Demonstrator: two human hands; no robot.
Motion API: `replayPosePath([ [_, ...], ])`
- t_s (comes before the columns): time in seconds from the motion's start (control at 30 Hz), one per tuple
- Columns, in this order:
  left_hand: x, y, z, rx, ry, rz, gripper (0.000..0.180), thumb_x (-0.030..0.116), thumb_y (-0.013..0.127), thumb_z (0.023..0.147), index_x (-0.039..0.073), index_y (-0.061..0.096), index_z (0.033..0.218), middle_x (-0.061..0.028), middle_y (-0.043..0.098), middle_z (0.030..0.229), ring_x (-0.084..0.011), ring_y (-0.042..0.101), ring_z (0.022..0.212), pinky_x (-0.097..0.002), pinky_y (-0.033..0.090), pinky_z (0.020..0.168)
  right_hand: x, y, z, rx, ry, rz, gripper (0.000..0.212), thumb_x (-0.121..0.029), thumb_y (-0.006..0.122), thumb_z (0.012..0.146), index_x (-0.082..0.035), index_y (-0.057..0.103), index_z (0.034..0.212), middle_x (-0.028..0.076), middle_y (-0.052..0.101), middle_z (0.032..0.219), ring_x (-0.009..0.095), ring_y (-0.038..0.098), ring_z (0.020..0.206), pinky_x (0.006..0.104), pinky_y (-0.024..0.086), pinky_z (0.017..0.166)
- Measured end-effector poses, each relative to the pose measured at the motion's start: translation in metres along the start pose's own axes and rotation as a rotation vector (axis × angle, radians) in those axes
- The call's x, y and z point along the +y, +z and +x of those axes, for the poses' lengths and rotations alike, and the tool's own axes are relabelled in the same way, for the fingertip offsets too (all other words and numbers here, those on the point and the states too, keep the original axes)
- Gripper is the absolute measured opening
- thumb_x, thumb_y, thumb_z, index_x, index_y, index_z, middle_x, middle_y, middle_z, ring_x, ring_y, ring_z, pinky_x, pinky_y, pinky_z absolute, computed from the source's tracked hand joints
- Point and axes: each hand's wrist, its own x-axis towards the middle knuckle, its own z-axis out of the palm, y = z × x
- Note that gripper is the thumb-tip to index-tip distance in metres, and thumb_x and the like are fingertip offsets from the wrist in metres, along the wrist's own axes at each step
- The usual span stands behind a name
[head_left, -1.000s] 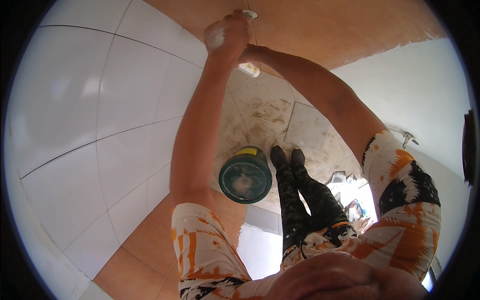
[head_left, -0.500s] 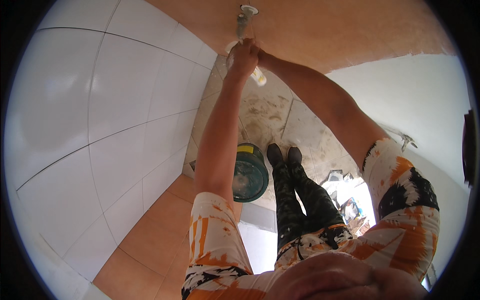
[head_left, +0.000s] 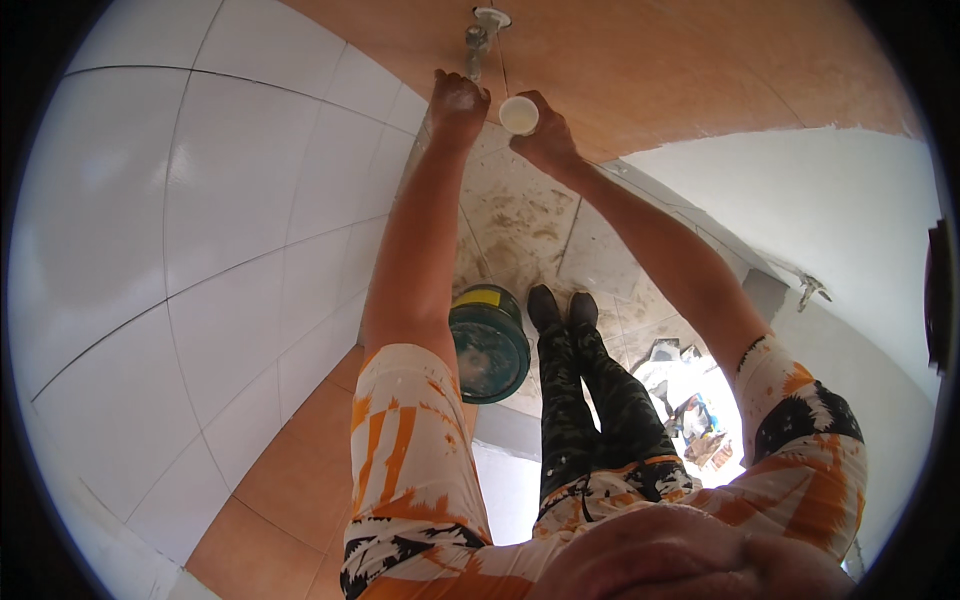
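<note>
My right hand (head_left: pixel 552 140) grips a white cup (head_left: pixel 519 116) from its right side, the round mouth turned up toward me. My left hand (head_left: pixel 459 104) is to the left of the cup, with fingers curled in just below a dull metal tap (head_left: pixel 475 42) on the tan wall. White dust or paste marks the back of this hand. What its fingers close on, if anything, is hidden. A gap separates the two hands.
A dark green bucket (head_left: pixel 490 350) with a yellow label stands on the dirty tiled floor (head_left: pixel 520 215), left of my feet. White tiles (head_left: pixel 240 150) cover the left wall. At the right, a small metal fitting (head_left: pixel 812 290) projects, and litter (head_left: pixel 700 420) lies below.
My hands were together under the tap and have moved apart. The left went a little left; the right shifted right and down, and the cup's mouth now shows.
</note>
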Motion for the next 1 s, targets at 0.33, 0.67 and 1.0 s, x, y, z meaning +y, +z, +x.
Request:
replayPosePath([
  [0.33,0.004,-0.008,0.004,-0.064,0.359,0.347,0.027,0.027,0.062,0.091,0.01,0.069,0.11,-0.0105,0.068,0.111,-0.0245,0.061,0.115,-0.039,0.048,0.098,-0.035,-0.041,-0.009,-0.523,-0.733,-0.335,0.048,0.003,0.069,0.067,-0.009,0.062,0.113,0.016,0.039,0.156,0.032,0.04,0.144,0.0413,0.039,0.117],
  [0.67,-0.05,0.022,-0.004,-0.274,0.219,-0.288,0.03,0.035,0.06,0.093,0.014,0.065,0.114,-0.0059,0.063,0.119,-0.0228,0.058,0.118,-0.0385,0.054,0.089,-0.042,-0.018,0.004,-0.623,-0.756,-0.069,0.052,-0.001,0.071,0.061,-0.008,0.062,0.112,0.024,0.034,0.158,0.04,0.021,0.152,0.0521,0.022,0.123],
  [1.0,-0.008,-0.027,-0.015,-0.236,0.249,0.295,0.024,0.036,0.065,0.089,0.021,0.073,0.105,-0.0007,0.072,0.111,-0.0215,0.061,0.112,-0.0394,0.043,0.093,-0.038,-0.028,-0.011,-0.678,-0.708,0.139,0.056,0.004,0.07,0.066,-0.009,0.06,0.119,0.014,0.043,0.154,0.029,0.046,0.139,0.0397,0.042,0.112],
])
